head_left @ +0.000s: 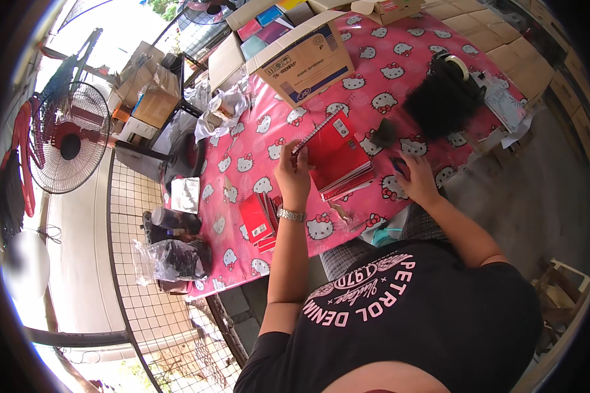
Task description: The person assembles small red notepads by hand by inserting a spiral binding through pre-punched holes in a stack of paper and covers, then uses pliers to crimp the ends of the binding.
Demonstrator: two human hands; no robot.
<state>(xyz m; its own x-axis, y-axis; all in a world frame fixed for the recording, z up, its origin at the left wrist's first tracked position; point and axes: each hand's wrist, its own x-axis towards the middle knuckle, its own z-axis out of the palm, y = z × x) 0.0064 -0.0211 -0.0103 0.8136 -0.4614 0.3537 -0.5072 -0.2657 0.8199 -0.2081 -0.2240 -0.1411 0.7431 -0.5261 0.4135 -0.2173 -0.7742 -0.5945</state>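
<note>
A stack of red spiral notebooks (338, 152) lies tilted on the table in front of me. My left hand (292, 171), with a metal watch on the wrist, pinches the spiral-bound left edge of the top notebook. To the right of the stack, my right hand (415, 178) is closed around a small dark blue object (400, 168) whose kind I cannot make out. A dark, blurred small piece (384, 133) sits just past the stack's right side. Left of my left forearm rests a second group of smaller red notebooks (258, 221), partly hidden by the arm.
A pink patterned cloth (262, 124) covers the table. At the back stands an open cardboard box (303, 62) near colourful notebooks. A black fluffy item (439, 101) and a tape roll (457, 67) lie at right. Black plastic bags (180, 259) and a fan (70, 139) are at left.
</note>
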